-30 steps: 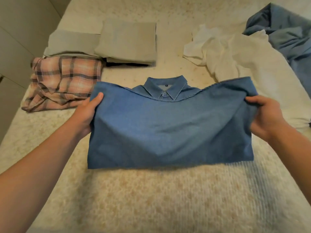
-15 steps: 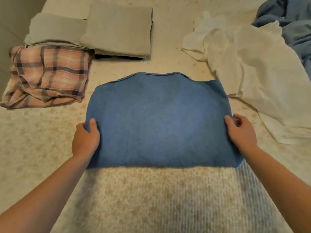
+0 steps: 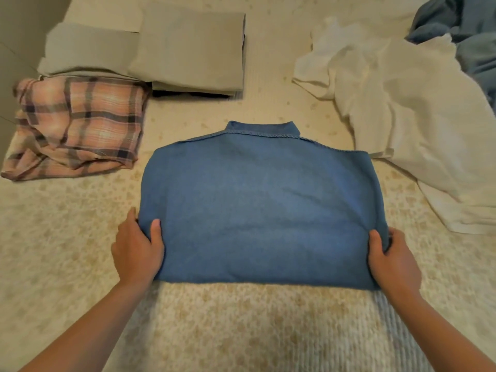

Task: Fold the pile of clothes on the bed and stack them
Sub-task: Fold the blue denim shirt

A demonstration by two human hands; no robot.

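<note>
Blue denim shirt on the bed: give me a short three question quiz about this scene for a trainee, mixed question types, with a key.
1. True or false: both hands grip the blue denim shirt.
2. Which garment lies directly left of the shirt? A) plaid shirt B) white garment C) blue garment
3. Fill in: the unfolded white garment lies to the shirt's ____.

Key
1. True: left hand and right hand pinch its near corners.
2. A, the plaid shirt.
3. Right.
</note>
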